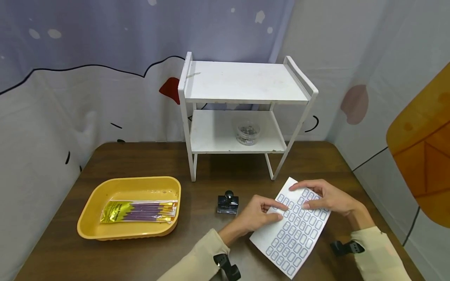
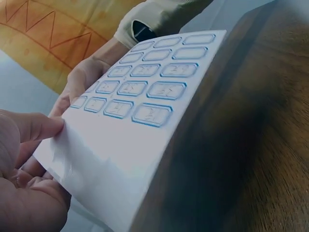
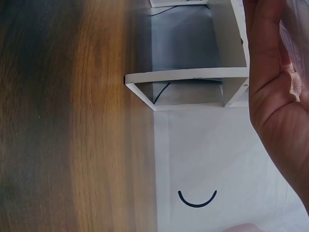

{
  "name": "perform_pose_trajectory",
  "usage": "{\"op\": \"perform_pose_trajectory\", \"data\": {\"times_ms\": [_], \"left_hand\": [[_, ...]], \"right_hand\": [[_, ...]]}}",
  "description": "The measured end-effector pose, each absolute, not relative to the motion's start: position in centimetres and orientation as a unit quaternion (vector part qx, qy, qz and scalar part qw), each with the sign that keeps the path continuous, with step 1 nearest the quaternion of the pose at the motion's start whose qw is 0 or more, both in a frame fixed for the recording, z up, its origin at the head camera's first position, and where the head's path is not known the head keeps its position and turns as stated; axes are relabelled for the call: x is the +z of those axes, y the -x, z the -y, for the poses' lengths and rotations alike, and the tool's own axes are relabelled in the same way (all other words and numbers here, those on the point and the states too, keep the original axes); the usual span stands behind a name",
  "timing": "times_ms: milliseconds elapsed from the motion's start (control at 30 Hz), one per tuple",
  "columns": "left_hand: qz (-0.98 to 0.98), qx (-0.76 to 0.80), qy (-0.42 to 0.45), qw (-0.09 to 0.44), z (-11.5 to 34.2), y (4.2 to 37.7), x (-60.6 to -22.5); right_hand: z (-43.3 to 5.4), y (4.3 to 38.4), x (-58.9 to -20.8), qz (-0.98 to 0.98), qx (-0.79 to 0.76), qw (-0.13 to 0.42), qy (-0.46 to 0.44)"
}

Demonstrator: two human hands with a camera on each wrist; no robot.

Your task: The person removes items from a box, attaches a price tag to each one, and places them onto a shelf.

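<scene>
A white sheet of sticker labels, printed with rows of small blue-framed boxes, slants over the front right of the table. At its left edge, my left hand pinches the paper, its thumb lying on the blank margin in the left wrist view. Across from it, my right hand grips the upper right part, thumb on the printed face. The right wrist view has only the side of this hand, with a sliver of the sheet behind it.
Left of the hands stands a black-capped ink bottle. A yellow tray farther left holds a packet of purple-handled brushes. Behind, a white two-tier shelf carries a clear round tub on its lower level.
</scene>
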State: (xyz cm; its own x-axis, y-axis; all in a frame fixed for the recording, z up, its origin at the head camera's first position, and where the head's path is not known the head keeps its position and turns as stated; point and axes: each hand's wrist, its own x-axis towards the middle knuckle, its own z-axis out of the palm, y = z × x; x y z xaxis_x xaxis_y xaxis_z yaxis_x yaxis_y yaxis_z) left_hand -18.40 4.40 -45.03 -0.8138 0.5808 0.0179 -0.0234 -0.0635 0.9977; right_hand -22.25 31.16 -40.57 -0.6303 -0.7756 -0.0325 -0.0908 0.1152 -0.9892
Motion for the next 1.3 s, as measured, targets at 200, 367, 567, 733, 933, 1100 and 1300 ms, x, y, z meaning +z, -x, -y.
{"op": "perform_pose_trajectory", "data": {"times_ms": [200, 367, 567, 733, 933, 1100, 1300], "left_hand": [[-0.672, 0.680, -0.232, 0.182, -4.5, 18.4, -45.2], [-0.694, 0.654, -0.263, 0.149, -4.5, 18.4, -45.4], [-0.698, 0.646, -0.279, 0.135, -4.5, 18.5, -45.4], [-0.683, 0.661, -0.278, 0.138, -4.6, 18.6, -45.5], [-0.665, 0.685, -0.259, 0.149, -4.6, 18.7, -45.5], [-0.656, 0.698, -0.239, 0.158, -4.5, 18.7, -45.6], [-0.649, 0.709, -0.226, 0.157, -4.6, 18.7, -45.9]], "right_hand": [[-30.9, 22.2, -40.5, -0.682, -0.590, 0.294, 0.317], [-30.9, 22.1, -40.7, -0.673, -0.595, 0.298, 0.322], [-31.0, 22.1, -41.3, -0.664, -0.603, 0.304, 0.322], [-30.9, 22.2, -41.6, -0.656, -0.606, 0.315, 0.321], [-30.6, 22.2, -41.6, -0.666, -0.598, 0.318, 0.313], [-30.5, 22.2, -41.8, -0.663, -0.600, 0.321, 0.312], [-30.4, 22.3, -42.0, -0.669, -0.591, 0.319, 0.318]]}}
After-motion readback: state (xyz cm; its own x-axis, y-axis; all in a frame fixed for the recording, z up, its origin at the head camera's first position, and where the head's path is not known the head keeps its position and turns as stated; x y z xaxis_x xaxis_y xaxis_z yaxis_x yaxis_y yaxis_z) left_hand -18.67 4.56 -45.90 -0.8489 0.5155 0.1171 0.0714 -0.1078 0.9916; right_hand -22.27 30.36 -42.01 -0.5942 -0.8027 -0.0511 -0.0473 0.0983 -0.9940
